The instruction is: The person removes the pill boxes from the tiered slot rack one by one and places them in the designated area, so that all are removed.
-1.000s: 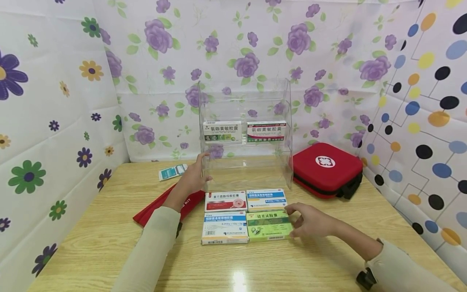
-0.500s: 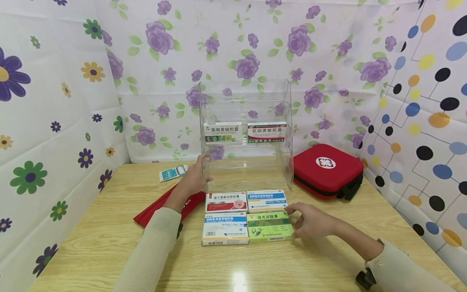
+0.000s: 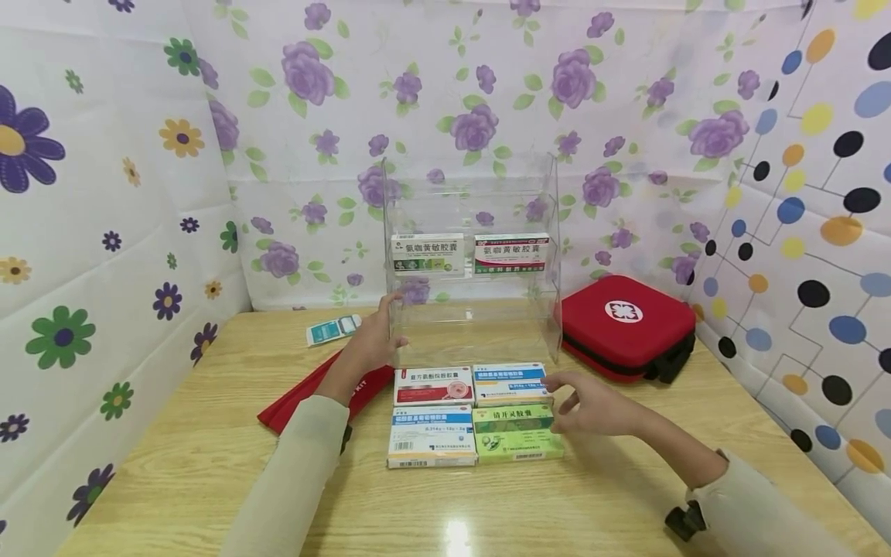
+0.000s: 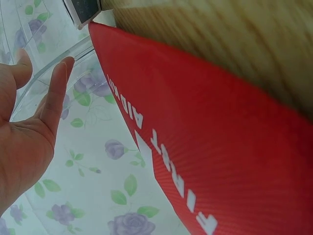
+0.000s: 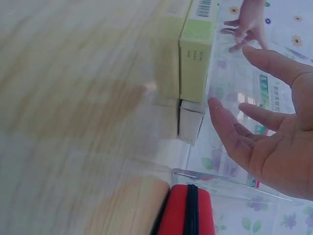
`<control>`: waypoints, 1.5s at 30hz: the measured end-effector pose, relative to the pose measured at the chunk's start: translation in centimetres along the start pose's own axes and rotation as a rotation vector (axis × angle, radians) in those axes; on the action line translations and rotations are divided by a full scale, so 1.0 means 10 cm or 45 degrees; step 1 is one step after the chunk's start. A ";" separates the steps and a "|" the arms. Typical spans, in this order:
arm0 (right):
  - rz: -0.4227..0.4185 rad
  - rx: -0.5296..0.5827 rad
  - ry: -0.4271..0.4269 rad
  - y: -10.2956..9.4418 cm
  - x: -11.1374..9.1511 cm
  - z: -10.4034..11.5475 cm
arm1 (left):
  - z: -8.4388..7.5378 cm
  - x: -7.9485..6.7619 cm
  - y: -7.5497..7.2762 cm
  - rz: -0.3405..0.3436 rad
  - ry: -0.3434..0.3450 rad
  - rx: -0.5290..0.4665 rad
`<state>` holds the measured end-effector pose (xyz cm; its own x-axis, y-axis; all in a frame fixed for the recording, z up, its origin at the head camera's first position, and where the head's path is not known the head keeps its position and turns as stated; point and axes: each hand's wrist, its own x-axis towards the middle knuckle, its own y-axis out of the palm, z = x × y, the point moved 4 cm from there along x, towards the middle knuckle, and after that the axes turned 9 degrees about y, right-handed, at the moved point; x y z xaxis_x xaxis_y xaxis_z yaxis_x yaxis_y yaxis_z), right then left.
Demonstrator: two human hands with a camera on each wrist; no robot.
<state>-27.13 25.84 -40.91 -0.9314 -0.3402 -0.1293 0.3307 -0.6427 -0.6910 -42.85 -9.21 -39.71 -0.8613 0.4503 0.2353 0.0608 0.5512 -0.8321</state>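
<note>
In the head view my left hand (image 3: 369, 340) holds the left side panel of a clear display rack (image 3: 473, 313), thumb and fingers on either side of the panel's edge. My right hand (image 3: 590, 404) hovers at the right side of the medicine boxes, fingers apart and holding nothing. Nearest to it are a green medicine box (image 3: 518, 435) and a blue-and-white box (image 3: 510, 384) behind it. Left of these lie a red-and-white box (image 3: 433, 385) and another blue-and-white box (image 3: 431, 437). The right wrist view shows the green box's end (image 5: 195, 68) apart from the fingers.
Two medicine boxes, one green-and-white (image 3: 428, 255) and one red-and-white (image 3: 511, 255), stand on a rack tier. A red zipped case (image 3: 626, 325) sits right of the rack. Under my left forearm lies a red first aid pouch (image 3: 302, 398); a teal-and-white packet (image 3: 332, 331) lies behind it.
My right hand has shifted slightly away from me, its thumb leaving the green box's right edge. My left hand stays on the rack. The boxes have not moved.
</note>
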 end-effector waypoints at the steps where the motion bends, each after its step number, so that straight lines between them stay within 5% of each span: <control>1: -0.014 0.005 -0.003 -0.01 0.01 0.01 | 0.00 0.00 0.00 0.001 -0.004 -0.002; 20: -0.298 0.200 0.080 -0.15 0.30 0.01 | 0.04 0.02 0.03 -0.018 -0.036 -0.031; 45: -0.617 0.125 0.009 -0.47 0.78 0.14 | 0.05 -0.01 0.04 -0.057 -0.039 -0.037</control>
<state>-35.74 25.22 -37.65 -0.9825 0.0186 0.1855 -0.1287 -0.7874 -0.6028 -43.06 -9.39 -40.35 -0.8785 0.4032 0.2563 0.0358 0.5906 -0.8062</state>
